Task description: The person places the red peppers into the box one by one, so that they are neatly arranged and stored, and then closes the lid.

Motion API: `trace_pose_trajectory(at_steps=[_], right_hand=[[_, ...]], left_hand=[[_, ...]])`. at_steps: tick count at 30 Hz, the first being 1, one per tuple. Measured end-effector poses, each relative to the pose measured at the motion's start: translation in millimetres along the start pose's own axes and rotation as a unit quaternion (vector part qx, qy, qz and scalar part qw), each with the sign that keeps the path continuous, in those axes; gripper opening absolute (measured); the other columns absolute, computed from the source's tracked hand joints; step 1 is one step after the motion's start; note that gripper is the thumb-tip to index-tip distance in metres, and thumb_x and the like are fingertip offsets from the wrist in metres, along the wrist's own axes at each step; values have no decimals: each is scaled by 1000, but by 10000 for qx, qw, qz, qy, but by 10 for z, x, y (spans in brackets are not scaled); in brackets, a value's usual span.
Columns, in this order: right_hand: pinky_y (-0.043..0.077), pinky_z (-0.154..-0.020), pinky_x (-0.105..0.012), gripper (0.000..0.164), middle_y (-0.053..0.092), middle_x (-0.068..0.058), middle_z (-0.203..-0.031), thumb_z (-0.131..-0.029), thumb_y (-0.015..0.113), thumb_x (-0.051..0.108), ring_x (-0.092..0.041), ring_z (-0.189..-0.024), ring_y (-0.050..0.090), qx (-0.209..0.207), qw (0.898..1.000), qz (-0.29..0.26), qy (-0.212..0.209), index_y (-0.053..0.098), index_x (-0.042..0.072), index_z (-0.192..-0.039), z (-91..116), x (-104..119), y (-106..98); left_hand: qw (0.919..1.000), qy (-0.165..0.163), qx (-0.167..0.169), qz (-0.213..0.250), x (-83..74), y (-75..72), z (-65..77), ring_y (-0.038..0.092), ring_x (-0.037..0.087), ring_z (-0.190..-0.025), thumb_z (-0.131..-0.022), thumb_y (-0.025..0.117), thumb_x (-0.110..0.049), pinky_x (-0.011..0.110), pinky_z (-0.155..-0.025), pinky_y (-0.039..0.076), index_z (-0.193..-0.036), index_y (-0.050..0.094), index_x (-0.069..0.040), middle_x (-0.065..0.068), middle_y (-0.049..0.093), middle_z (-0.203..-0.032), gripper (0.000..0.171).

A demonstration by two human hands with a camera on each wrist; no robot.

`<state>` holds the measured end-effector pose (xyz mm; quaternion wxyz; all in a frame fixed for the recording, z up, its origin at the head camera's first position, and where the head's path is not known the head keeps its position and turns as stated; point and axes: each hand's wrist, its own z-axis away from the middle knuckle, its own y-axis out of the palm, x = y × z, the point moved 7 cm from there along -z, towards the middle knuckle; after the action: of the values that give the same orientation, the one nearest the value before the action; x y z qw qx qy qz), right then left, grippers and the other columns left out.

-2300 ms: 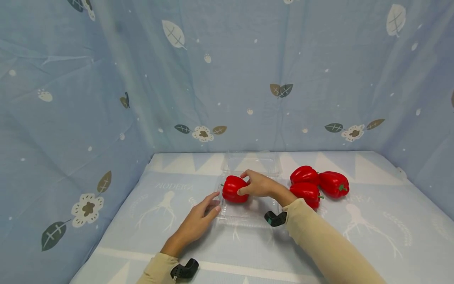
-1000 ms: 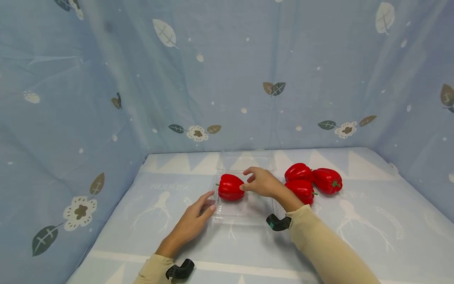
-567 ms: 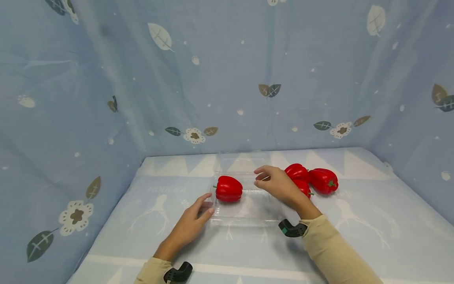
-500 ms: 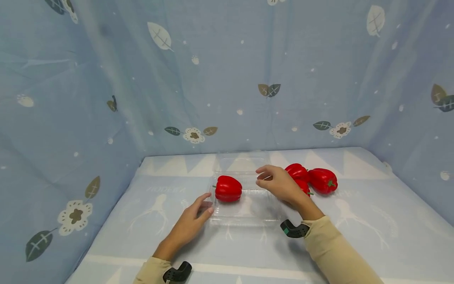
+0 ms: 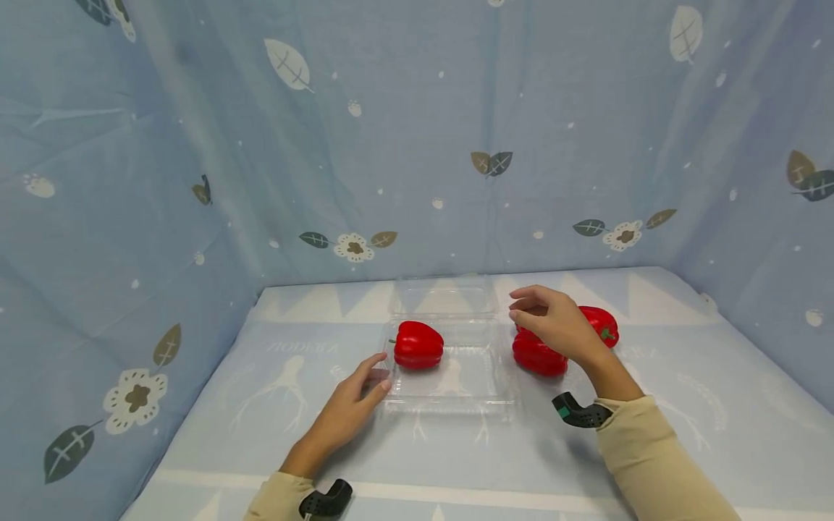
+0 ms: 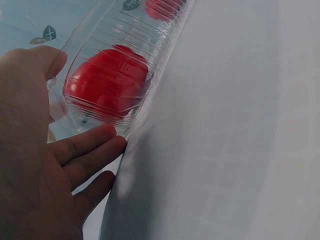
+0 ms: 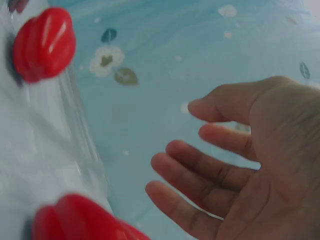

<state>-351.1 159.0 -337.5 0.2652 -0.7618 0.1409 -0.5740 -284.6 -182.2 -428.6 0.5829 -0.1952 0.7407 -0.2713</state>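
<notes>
A clear plastic hinged container point(image 5: 472, 370) lies open on the table, its lid point(image 5: 445, 295) folded back away from me. One red bell pepper point(image 5: 418, 345) lies in its left part, green stem pointing left. My left hand point(image 5: 348, 409) is at the container's left edge; in the left wrist view its fingertips touch the clear wall, fingers point(image 6: 97, 157) fairly straight. My right hand point(image 5: 557, 322) hovers over the peppers right of the container, fingers loosely bent and holding nothing. Beneath it are a near bell pepper point(image 5: 539, 354), a right one point(image 5: 598, 324) and a third, mostly hidden.
The table point(image 5: 417, 449) has a pale blue and white patterned cover. A blue curtain point(image 5: 417, 145) with leaves and flowers hangs behind and at both sides. Black wrist cameras point(image 5: 583, 411) sit on both sleeves.
My right hand has let go of the bell pepper in the container and moved right, over the other peppers. The left hand has stayed at the container's left edge.
</notes>
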Motion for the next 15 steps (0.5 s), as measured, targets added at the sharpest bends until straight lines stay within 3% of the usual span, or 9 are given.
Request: trace_pose_trajectory(at_steps=[9,15], right_hand=[[57,-87,-43,47,64,-15,-125,-99,65,31,-33,-112,62,-227,9989,377,186,56,8,-138,153,-253,-297],[58,-71,-38,53,62,-18,-129,-98,65,37,-33,-105,60,-301,9983,388,329,53,6,-140,211,-405,-385]], left_hand=[[10000,14,16,53,12,12,-1,57,25,-123,-101,61,-33,56,-108,37,-153,41,-22,4,65,-127,56],[10000,18,7,82,36,5,-8,57,25,-123,-101,61,-33,56,-109,37,-153,41,-21,3,65,-126,57]])
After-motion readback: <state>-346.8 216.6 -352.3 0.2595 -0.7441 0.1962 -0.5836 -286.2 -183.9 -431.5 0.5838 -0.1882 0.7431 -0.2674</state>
